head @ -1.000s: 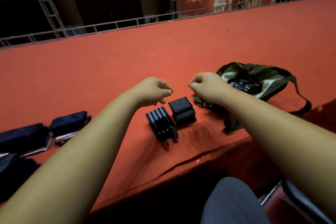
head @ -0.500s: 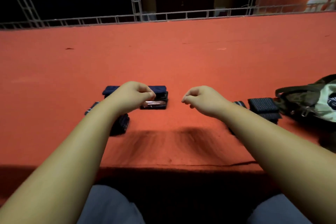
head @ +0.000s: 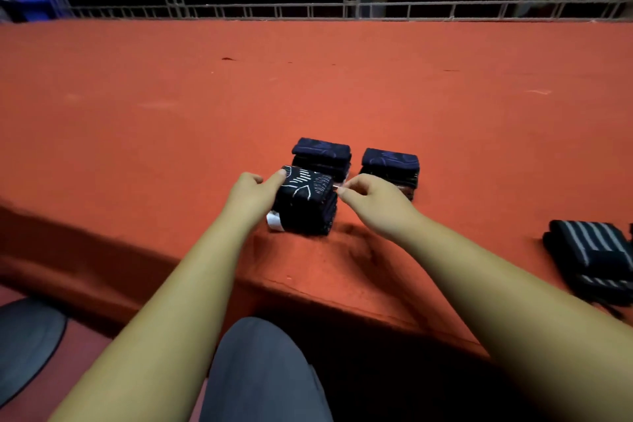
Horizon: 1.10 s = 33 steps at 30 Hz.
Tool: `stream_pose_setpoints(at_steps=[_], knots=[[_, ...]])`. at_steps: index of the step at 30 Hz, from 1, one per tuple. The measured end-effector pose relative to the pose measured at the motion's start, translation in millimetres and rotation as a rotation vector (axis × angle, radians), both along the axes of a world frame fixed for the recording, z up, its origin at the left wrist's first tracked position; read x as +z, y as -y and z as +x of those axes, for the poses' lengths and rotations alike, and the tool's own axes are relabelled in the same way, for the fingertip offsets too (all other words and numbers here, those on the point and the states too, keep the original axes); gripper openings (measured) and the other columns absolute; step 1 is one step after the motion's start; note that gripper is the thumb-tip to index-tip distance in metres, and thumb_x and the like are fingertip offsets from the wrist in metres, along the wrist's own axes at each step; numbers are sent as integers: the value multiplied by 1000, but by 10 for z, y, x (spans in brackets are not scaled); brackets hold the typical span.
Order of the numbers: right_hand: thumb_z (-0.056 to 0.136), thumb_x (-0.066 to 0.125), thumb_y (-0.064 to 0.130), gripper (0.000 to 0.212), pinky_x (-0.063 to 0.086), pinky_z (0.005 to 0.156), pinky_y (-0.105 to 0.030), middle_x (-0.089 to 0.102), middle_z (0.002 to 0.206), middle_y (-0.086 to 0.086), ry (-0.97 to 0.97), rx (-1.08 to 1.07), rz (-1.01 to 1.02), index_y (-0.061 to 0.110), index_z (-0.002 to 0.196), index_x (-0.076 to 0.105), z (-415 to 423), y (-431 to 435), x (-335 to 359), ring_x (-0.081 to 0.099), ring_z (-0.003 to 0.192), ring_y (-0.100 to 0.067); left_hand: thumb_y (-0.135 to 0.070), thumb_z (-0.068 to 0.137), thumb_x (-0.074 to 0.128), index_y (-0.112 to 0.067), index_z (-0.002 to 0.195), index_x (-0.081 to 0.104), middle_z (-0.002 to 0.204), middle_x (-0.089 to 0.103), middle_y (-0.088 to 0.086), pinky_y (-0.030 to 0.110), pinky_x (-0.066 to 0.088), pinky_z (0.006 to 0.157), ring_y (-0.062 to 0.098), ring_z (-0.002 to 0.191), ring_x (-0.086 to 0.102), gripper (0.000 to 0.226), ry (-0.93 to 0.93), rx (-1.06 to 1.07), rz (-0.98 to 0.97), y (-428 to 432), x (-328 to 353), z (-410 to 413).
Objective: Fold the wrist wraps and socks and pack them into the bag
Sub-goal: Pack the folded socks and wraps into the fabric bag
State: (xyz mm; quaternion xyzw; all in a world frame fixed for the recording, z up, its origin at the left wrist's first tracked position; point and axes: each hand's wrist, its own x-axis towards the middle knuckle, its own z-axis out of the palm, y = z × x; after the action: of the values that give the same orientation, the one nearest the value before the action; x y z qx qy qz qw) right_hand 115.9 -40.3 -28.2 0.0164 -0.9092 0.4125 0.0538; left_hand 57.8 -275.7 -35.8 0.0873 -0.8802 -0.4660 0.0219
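Three folded sock bundles lie on the red table point(head: 205, 113) in the middle of the view. The nearest, a black sock bundle with white line pattern point(head: 305, 204), sits between my hands. My left hand point(head: 248, 197) grips its left side, thumb on the top edge. My right hand point(head: 371, 202) pinches its upper right corner, where a small white tag shows. Behind it are two dark blue sock bundles, one on the left point(head: 322, 151) and one on the right point(head: 390, 161). A folded black wrist wrap with grey stripes point(head: 589, 250) lies at the far right. The bag is out of view.
The table's front edge point(head: 308, 288) runs diagonally just below my forearms, with my grey-trousered knee point(head: 260, 370) under it. A dark chair seat point(head: 27, 336) is at the lower left. A metal truss railing point(head: 342, 8) borders the table's far side.
The view has swung left, away from the bag and wrist wraps, onto the sock bundles. Both hands, held curled and empty in the air before, now hold the patterned sock bundle.
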Motion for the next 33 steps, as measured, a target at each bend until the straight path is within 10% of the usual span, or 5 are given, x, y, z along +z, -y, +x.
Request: stream_pose_setpoints(at_steps=[4, 8, 18, 28, 33], knots=[[100, 64, 55, 42, 40, 88, -26, 69, 119, 8, 25, -16, -64, 21, 124, 70, -245, 202, 19, 62, 110, -10, -65, 95, 61, -6, 101, 76, 97, 80, 9, 30, 51, 67, 24, 88, 77, 61, 50, -30, 255, -18, -337, -26], [94, 60, 73, 64, 48, 108, -36, 67, 136, 8, 85, -8, -118, 30, 141, 63, -496, 356, -79, 62, 125, -13, -82, 79, 59, -26, 106, 66, 108, 75, -2, 42, 56, 94, 21, 101, 71, 62, -54, 100, 272, -95, -655, 49], [100, 64, 52, 31, 54, 108, -36, 77, 117, 22, 66, 24, -426, 41, 129, 69, -534, 364, -789, 71, 109, 1, -89, 61, 69, -26, 134, 62, 125, 71, -6, 46, 54, 106, 18, 114, 70, 96, 85, 61, 172, 17, -699, -128], [103, 67, 42, 31, 53, 103, -28, 77, 120, 18, 52, 77, -497, 36, 133, 68, -514, 239, -852, 71, 112, 0, -43, 83, 74, -9, 104, 82, 81, 79, 12, 32, 51, 71, 27, 67, 71, 40, 307, -196, 336, -53, -251, -91], [104, 68, 35, 29, 49, 90, -14, 77, 118, 16, 50, 94, -491, 33, 133, 68, -462, 146, -841, 71, 108, 3, -32, 79, 87, -21, 135, 52, 110, 75, 2, 36, 60, 66, 23, 81, 77, 67, 136, -66, 357, -197, -262, -71]])
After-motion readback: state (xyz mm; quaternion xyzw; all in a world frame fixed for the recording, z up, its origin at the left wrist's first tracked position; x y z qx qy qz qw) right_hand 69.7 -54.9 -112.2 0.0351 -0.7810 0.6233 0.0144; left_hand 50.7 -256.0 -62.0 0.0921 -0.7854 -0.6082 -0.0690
